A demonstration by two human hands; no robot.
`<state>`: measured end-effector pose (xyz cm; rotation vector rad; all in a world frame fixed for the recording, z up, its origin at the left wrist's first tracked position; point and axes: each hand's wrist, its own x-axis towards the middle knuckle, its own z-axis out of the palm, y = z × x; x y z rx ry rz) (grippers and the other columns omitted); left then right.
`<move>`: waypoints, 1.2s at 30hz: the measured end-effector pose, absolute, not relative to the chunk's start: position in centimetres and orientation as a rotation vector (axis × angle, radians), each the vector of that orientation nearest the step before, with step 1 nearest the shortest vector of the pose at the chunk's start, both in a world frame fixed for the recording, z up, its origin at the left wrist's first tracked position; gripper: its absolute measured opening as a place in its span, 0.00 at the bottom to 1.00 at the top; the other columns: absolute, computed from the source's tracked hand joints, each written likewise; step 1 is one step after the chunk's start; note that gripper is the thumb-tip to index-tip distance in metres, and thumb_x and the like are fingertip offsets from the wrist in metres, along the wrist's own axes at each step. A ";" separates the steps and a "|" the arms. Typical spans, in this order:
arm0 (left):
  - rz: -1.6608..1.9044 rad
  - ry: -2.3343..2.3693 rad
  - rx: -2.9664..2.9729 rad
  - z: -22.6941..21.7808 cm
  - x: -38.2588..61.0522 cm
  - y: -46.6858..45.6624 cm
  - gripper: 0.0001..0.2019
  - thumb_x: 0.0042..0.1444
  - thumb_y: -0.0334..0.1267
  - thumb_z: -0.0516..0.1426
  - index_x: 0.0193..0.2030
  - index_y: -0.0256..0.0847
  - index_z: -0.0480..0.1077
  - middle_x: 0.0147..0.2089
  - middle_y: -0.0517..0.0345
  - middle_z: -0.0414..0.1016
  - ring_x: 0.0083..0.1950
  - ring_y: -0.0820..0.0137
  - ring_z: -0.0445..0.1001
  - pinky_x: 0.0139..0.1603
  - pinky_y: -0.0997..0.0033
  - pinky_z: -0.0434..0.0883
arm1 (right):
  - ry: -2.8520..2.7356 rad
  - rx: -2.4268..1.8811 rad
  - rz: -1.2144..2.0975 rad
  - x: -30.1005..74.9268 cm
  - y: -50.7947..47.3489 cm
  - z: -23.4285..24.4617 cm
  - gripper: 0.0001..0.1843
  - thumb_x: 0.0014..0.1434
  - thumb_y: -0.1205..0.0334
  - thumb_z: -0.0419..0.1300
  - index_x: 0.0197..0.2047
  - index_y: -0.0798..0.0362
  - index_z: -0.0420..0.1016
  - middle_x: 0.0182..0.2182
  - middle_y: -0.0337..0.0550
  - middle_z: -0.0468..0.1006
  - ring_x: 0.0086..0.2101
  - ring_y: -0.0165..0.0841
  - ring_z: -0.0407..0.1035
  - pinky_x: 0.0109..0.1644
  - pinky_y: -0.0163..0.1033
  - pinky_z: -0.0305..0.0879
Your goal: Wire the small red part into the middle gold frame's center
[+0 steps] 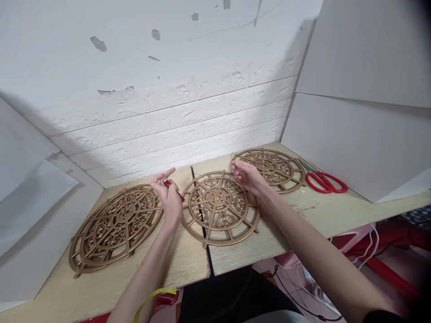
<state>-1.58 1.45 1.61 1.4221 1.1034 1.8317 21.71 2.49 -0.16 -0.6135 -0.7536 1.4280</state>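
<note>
Red tool (181, 196) in its grasp, the left hand (168, 199) curls its lower fingers round the handle, the index finger extended; the tool's long axis slants from far left to near right. The right hand (249, 177) pinches thin wire (232, 156) between thumb and fingertips, above the far right rim of the middle disc (215, 205). This openwork gold disc lies flat on the table (235, 258), between the forearms; being round, it has no clear long axis, but its straight spokes radiate from the hub, some ending in short tabs past the rim, one toward the person. Fine strands rise over its far left part. To the left, a stack of similar discs (124, 218) overlaps unevenly; behind the right hand lies another disc (264, 167). Farther right, red-handled scissors (327, 180) point their blades back and left, handles nearer. Behind stands a white brick-patterned wall (202, 107).
</note>
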 end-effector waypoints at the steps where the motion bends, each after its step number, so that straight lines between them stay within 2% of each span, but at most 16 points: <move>1: 1.845 1.072 1.423 1.6 -1.5 1.4 0.19 0.48 0.22 0.47 0.44 0.45 0.50 0.54 0.54 0.69 0.33 0.77 0.63 0.30 0.79 0.63 | -0.749 -0.614 1.417 21.7 2.4 -0.1 0.12 0.45 0.64 0.69 0.32 0.56 0.73 0.26 0.35 0.70 0.21 0.19 0.60 0.19 0.24 0.56; 5: 1.815 0.967 1.493 1.7 -0.8 0.8 0.20 0.46 0.21 0.48 0.43 0.45 0.50 0.55 0.53 0.67 0.35 0.77 0.64 0.33 0.78 0.65 | -0.762 -0.605 1.384 21.8 2.2 0.2 0.11 0.45 0.64 0.69 0.32 0.56 0.72 0.29 0.36 0.71 0.22 0.19 0.60 0.19 0.24 0.55; 12: 1.622 0.683 1.549 1.2 -0.4 1.0 0.24 0.50 0.25 0.50 0.53 0.48 0.50 0.57 0.50 0.67 0.35 0.77 0.66 0.37 0.73 0.68 | -0.790 -0.606 1.356 21.4 1.4 0.8 0.12 0.44 0.64 0.69 0.31 0.54 0.72 0.24 0.34 0.68 0.19 0.20 0.56 0.18 0.28 0.52; 15: 1.522 0.612 1.517 0.9 -0.4 1.2 0.26 0.53 0.30 0.53 0.56 0.50 0.49 0.59 0.50 0.65 0.36 0.76 0.67 0.41 0.71 0.68 | -0.924 -0.639 1.323 21.0 1.3 0.9 0.11 0.44 0.61 0.69 0.30 0.55 0.73 0.23 0.35 0.68 0.19 0.21 0.57 0.19 0.29 0.52; 19: 1.358 0.597 1.476 1.0 -0.5 1.2 0.33 0.54 0.40 0.57 0.63 0.50 0.44 0.60 0.45 0.66 0.36 0.76 0.70 0.44 0.67 0.69 | -1.072 -0.706 1.355 20.6 2.7 1.0 0.13 0.43 0.58 0.70 0.29 0.56 0.74 0.22 0.36 0.70 0.20 0.23 0.60 0.20 0.30 0.54; 21: 1.266 0.628 1.441 1.0 -0.4 1.1 0.35 0.54 0.44 0.58 0.64 0.48 0.44 0.58 0.42 0.67 0.34 0.75 0.72 0.40 0.67 0.70 | -1.075 -0.720 1.381 20.1 3.7 0.9 0.14 0.42 0.58 0.71 0.29 0.56 0.74 0.22 0.36 0.70 0.20 0.23 0.60 0.20 0.30 0.54; 23: 1.184 0.671 1.400 0.7 -0.3 1.1 0.33 0.54 0.45 0.57 0.64 0.45 0.47 0.57 0.41 0.69 0.30 0.76 0.71 0.32 0.71 0.70 | -1.048 -0.698 1.422 19.6 4.6 0.4 0.15 0.42 0.57 0.71 0.29 0.56 0.73 0.22 0.35 0.70 0.20 0.22 0.59 0.20 0.29 0.53; 26: 1.113 0.747 1.384 -0.1 0.0 1.4 0.29 0.54 0.46 0.57 0.60 0.42 0.54 0.52 0.44 0.73 0.23 0.78 0.67 0.20 0.76 0.64 | -0.994 -0.682 1.497 18.8 5.1 -0.7 0.15 0.42 0.57 0.71 0.29 0.56 0.72 0.21 0.34 0.69 0.20 0.22 0.59 0.21 0.29 0.53; 28: 1.093 0.795 1.413 -0.6 0.1 1.6 0.27 0.54 0.47 0.56 0.59 0.41 0.57 0.48 0.47 0.75 0.20 0.80 0.63 0.17 0.78 0.60 | -0.997 -0.689 1.516 18.5 5.1 -1.5 0.15 0.43 0.57 0.70 0.30 0.56 0.73 0.21 0.35 0.69 0.21 0.23 0.60 0.23 0.30 0.55; 32: 1.122 0.871 1.522 -0.9 0.0 1.9 0.23 0.56 0.47 0.55 0.55 0.39 0.63 0.42 0.51 0.77 0.19 0.81 0.59 0.17 0.78 0.56 | -0.932 -0.642 1.525 18.7 4.6 -1.8 0.11 0.47 0.60 0.68 0.31 0.55 0.72 0.20 0.33 0.67 0.22 0.23 0.60 0.26 0.30 0.58; 36: 1.160 0.948 1.642 -0.5 0.0 1.7 0.20 0.55 0.48 0.55 0.52 0.40 0.67 0.37 0.54 0.77 0.24 0.75 0.67 0.24 0.75 0.62 | -0.693 -0.506 1.664 19.0 4.1 -0.9 0.09 0.48 0.63 0.65 0.30 0.52 0.68 0.18 0.30 0.59 0.20 0.23 0.55 0.25 0.31 0.58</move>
